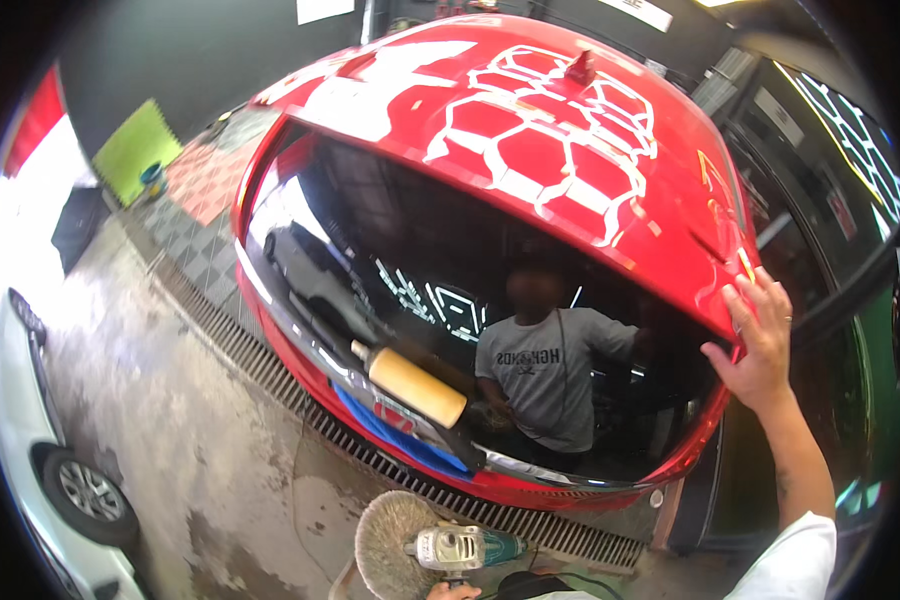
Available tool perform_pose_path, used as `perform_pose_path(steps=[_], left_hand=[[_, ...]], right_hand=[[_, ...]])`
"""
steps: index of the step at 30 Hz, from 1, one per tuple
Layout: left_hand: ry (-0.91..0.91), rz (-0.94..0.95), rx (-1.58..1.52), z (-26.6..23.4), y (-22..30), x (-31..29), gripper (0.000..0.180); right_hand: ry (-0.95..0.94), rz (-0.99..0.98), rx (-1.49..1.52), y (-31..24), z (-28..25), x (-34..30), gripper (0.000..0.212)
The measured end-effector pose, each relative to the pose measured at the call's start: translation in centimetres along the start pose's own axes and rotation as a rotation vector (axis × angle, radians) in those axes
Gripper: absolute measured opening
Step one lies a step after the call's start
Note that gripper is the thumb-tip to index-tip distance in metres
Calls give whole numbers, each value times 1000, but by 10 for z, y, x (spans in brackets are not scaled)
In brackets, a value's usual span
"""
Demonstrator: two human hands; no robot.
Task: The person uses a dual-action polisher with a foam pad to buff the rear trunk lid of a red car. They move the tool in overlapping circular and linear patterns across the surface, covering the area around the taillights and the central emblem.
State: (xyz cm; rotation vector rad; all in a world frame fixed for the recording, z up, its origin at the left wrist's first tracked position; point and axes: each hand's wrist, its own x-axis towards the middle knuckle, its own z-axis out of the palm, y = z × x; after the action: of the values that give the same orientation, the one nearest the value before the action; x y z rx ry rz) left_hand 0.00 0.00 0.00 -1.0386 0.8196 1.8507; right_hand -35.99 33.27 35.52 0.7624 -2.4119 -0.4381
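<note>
At the lower edge, my left hand point(454, 592) is closed round the handle of a polisher point(450, 547), only partly in view. The polisher has a large round fluffy pad point(394, 548) and a grey and teal body. My right hand point(760, 340) lies with spread fingers on the rear right corner of a red car point(660, 225), beside its dark rear window point(420, 230). A yellowish bottle point(416, 388) with a narrow nozzle lies on its side at the window's lower part, near the black wiper point(462, 446). Something blue point(410, 442) shows below the bottle.
A long floor grate point(270, 370) runs beneath the car's rear. A cord point(585, 582) trails from the polisher at the bottom. To the left stands a pale car point(20, 420) on the concrete floor point(190, 400). A green mat point(138, 152) leans on the far wall.
</note>
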Motion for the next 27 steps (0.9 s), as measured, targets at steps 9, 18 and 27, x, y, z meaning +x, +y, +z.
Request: perform_pose_path(steps=[9, 18, 27], left_hand=[[54, 53, 10, 45, 100, -150, 18], [-75, -7, 130, 47, 159, -262, 10], [18, 11, 270, 49, 172, -290, 14]], right_hand=[[-21, 52, 83, 12, -17, 25, 75], [5, 79, 194, 21, -25, 27, 77], [53, 108, 211, 27, -19, 19, 60]])
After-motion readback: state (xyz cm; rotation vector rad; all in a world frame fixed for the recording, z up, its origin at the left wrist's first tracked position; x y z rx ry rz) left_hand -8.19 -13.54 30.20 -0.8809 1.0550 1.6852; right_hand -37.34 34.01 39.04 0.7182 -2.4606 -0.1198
